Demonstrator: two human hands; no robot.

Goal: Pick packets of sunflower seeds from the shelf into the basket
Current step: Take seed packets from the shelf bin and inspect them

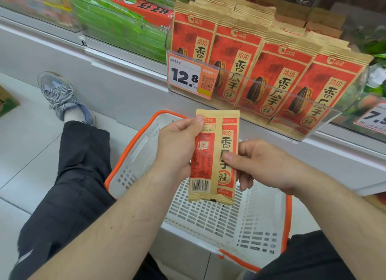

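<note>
I hold one red and tan packet of sunflower seeds (213,154) upright over the white basket (229,215) with the orange rim. Its back, with a barcode, faces me. My left hand (177,144) grips the packet's left edge, thumb near its top. My right hand (257,165) pinches its right edge at mid height. Several more packets (271,71) of the same kind stand in rows in a clear plastic tray (325,121) on the shelf just above. The basket shows nothing inside it.
An orange price tag (191,77) reading 12.8 hangs on the tray's left front. Green packets (125,27) fill the bin to the left. My legs in dark trousers flank the basket, one shoe (60,96) out on the white tiled floor.
</note>
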